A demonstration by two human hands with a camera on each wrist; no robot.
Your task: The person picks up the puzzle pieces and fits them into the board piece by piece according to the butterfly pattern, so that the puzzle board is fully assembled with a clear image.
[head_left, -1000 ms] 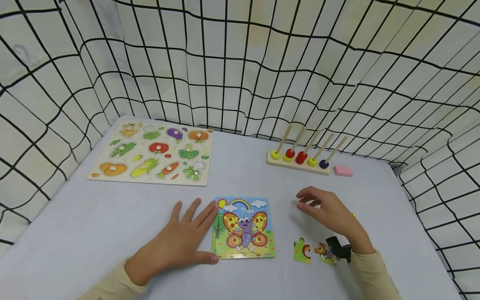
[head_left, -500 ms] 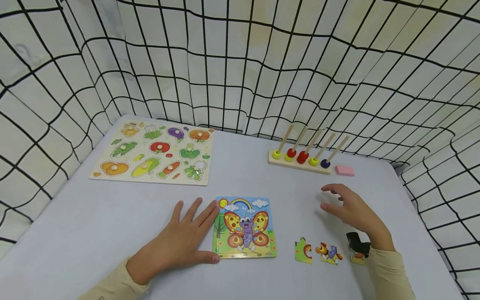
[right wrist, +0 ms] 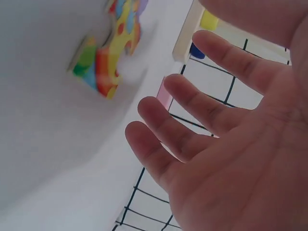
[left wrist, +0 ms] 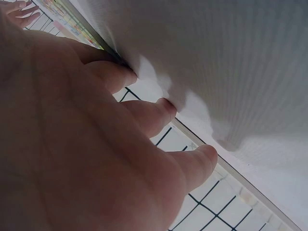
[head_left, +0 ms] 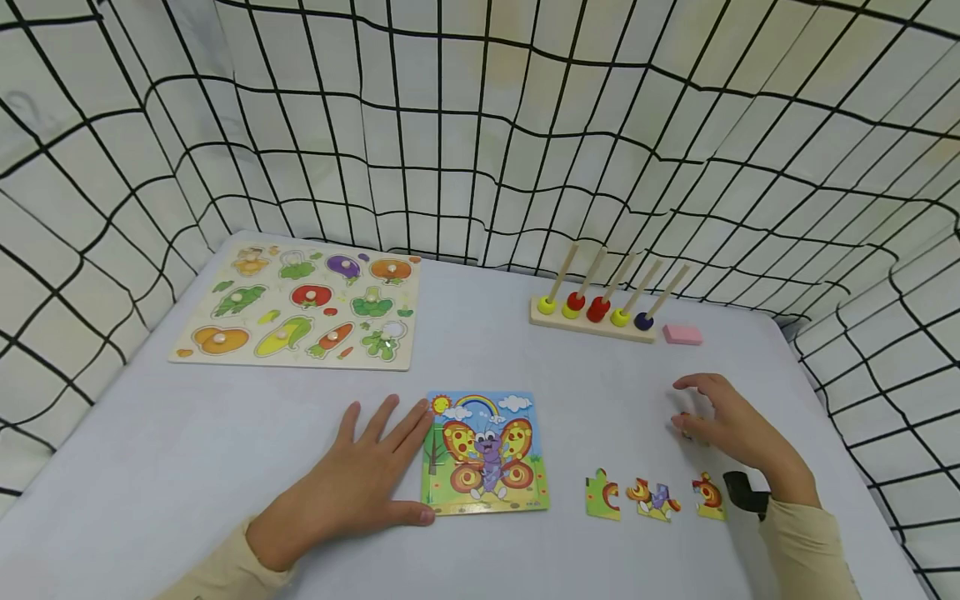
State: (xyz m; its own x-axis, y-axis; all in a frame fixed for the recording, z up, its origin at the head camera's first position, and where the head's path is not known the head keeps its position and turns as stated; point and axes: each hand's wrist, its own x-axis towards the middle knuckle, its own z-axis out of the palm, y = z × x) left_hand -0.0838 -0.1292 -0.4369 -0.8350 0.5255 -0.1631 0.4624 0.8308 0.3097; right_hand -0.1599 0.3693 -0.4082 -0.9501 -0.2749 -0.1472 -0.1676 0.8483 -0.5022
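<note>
Right hand (head_left: 741,427) shifted rightward, spread, left hand (head_left: 356,475) touching puzzle (head_left: 491,462)

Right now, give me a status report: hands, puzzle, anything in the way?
Left hand at left edge of butterfly board; right hand above table, nothing visibly held. Loose puzzle pieces right of board. No obstruction visible between them.

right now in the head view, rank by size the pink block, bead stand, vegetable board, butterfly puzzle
1. vegetable board
2. butterfly puzzle and bead stand, too unsure to rank: stand wider, puzzle fuller
3. pink block
</note>
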